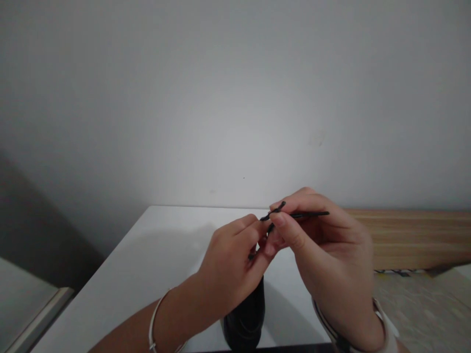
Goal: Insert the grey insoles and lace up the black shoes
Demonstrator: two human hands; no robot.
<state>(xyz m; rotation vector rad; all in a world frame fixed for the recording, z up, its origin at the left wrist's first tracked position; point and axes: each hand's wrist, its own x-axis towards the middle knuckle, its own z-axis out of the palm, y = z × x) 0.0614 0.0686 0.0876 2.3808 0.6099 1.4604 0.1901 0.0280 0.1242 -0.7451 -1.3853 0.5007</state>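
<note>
Where one pale wall point(235, 98) backs one white table point(165, 255), one black shoe-like object point(245, 323), partly hidden, sits on the table. Two hands above it: right hand point(331, 255) pinching black cord point(312, 214), thumb against forefinger; left hand point(228, 262) pinching cord just beside. Two wristbands point(386, 326), one per wrist. Two cord ends visible, near the right thumb.

White table point(147, 260), pale wall point(235, 98) behind, wood-grain panel point(412, 240) rightward
</note>
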